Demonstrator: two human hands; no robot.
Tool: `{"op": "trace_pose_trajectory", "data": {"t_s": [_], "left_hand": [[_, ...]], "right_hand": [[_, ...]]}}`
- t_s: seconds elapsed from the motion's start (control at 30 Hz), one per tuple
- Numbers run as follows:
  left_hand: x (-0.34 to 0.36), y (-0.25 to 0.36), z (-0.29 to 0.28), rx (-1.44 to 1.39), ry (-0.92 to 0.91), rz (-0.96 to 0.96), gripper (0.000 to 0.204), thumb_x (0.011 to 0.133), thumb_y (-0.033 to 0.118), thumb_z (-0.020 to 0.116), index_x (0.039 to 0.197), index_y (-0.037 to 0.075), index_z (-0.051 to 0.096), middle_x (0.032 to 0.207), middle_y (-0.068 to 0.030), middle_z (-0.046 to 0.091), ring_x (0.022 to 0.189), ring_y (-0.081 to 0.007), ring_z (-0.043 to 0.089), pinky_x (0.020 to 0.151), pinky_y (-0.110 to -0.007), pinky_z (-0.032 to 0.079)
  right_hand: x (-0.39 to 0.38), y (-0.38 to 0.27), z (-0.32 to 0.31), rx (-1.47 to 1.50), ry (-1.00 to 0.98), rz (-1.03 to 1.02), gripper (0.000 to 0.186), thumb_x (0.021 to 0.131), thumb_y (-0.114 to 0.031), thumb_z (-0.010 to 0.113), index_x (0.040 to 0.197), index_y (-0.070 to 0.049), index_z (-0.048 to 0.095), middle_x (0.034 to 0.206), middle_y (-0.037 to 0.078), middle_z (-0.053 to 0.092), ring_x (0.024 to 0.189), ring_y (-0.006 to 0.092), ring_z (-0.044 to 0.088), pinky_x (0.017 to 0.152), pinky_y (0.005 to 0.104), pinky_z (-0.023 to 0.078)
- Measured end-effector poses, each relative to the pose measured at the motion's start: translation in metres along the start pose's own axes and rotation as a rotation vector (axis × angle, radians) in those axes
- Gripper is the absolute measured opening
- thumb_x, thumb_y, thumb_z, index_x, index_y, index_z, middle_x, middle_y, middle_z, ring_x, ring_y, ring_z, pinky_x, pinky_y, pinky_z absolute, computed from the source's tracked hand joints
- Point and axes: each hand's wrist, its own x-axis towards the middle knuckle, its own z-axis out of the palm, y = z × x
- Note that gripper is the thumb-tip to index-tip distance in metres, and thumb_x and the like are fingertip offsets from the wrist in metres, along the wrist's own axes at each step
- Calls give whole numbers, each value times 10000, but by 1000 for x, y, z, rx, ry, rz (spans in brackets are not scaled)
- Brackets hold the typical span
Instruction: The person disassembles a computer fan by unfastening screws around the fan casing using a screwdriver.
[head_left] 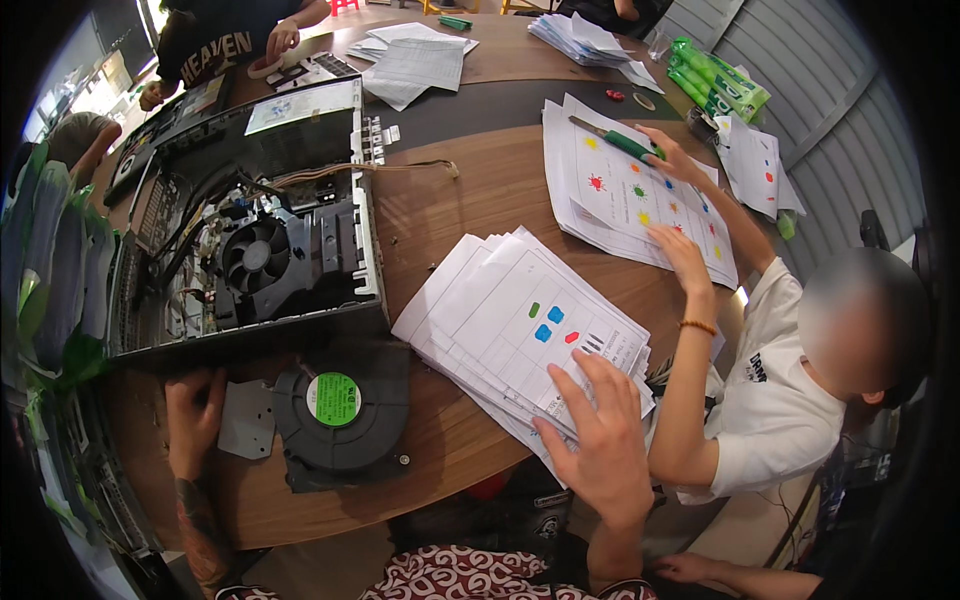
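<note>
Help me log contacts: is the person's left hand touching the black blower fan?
Apart. The head view shows the grey plate lying between the left hand and the blower fan.

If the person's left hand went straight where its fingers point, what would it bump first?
The left hand would probably bump the near wall of the big, black, boxy metal computer case; it may be touching that now, but depth is unclear there.

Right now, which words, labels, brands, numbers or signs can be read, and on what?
Wordings stay uncopied.
Black cloth shirt: large capitals, legible.
White cloth shirt: dark letters, partly legible.
Maroon patterned cloth: repeated letters.
Round green label on black plastic blower: too small.
White paper stack by right hand: mostly too small.
Other print: unclear.
</note>
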Motion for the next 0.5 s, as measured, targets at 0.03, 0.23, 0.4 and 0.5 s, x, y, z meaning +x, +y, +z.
{"op": "trace_pose_trajectory", "data": {"t_s": [0.03, 0.23, 0.4, 0.5], "left_hand": [[-1, -1, 2, -4, 1, -2, 70, 840, 46, 733, 818, 14, 675, 770, -129, 647, 703, -310, 580, 716, -412, 431], [4, 4, -3, -103, -60, -100, 105, 837, 47, 723, 770, -6, 662, 715, -141, 632, 702, -330, 575, 704, -409, 425], [0, -10, 7, -40, 92, 75, 107, 843, 36, 701, 762, -10, 648, 707, -161, 616, 652, -333, 568, 659, -410, 423], [3, -8, 0, -66, -42, -20, 100, 851, 40, 693, 776, -12, 654, 706, -170, 611, 643, -335, 564, 651, -405, 427]], "right_hand": [[0, 3, -1, -10, -27, 32, 510, 783, -172, 776, 1245, -27, 613, 1280, 205, 550, 1212, 358, 509, 1042, 483, 369], [-5, 17, 8, 102, -174, 76, 543, 821, -289, 762, 1301, -85, 613, 1377, 212, 524, 1302, 393, 467, 1081, 563, 334], [-9, 11, 16, 71, -142, 57, 552, 783, -290, 801, 1271, -86, 642, 1365, 192, 540, 1285, 383, 486, 1097, 492, 348], [-11, 8, 30, 82, -84, 92, 533, 798, -301, 787, 1268, -96, 640, 1373, 192, 539, 1300, 386, 477, 1089, 560, 334]]}}
